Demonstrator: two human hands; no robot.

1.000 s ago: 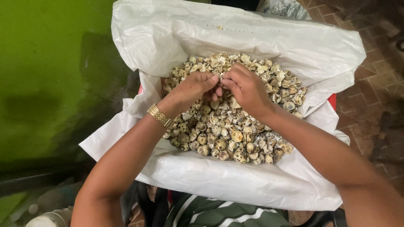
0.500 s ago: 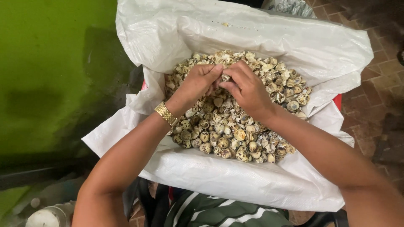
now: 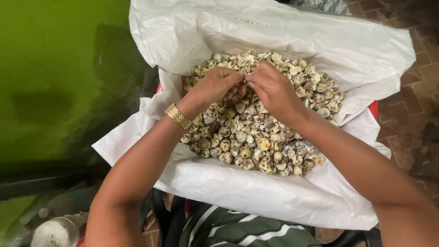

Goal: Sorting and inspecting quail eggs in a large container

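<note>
Left of the hands stands a green wall, and below the left hand a white lidded jar — no label shows on either. The left hand and right hand meet fingertip to fingertip above the heap of speckled shells, pinched together on a small piece between them; what it is I cannot tell. The step looks like peeling or picking, calling for a fine pinch. Around the heap spreads a plain white woven sack.
</note>
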